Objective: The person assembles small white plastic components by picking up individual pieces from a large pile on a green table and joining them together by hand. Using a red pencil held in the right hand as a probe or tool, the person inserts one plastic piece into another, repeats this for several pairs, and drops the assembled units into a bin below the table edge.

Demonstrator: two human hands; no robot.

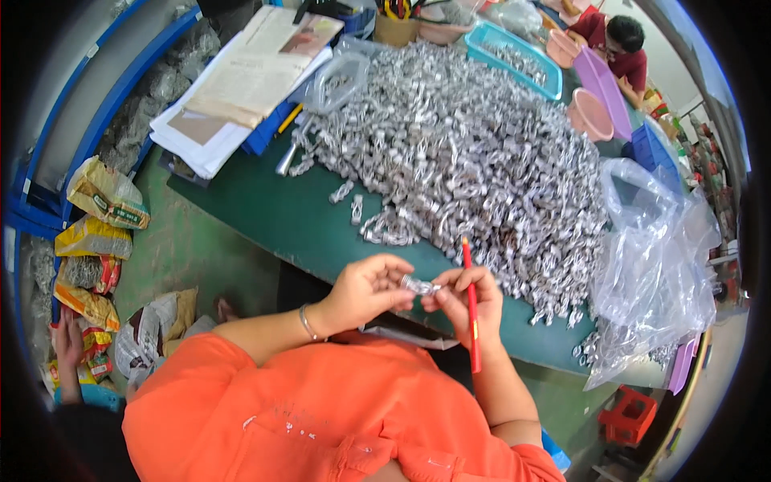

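From the head view, my left hand [365, 291] and right hand [464, 301] meet just off the near edge of the green table [273, 217], fingers pinched together on one small metal clip [419, 285] held between them. My right hand also clamps a red pencil [471, 309], tip up at twelve o'clock. The big heap of metal clips [466, 153] lies at one o'clock from my hands; a clear plastic bag [654, 257] sits at three o'clock.

Green table [281, 217] under metal clips [458, 145]
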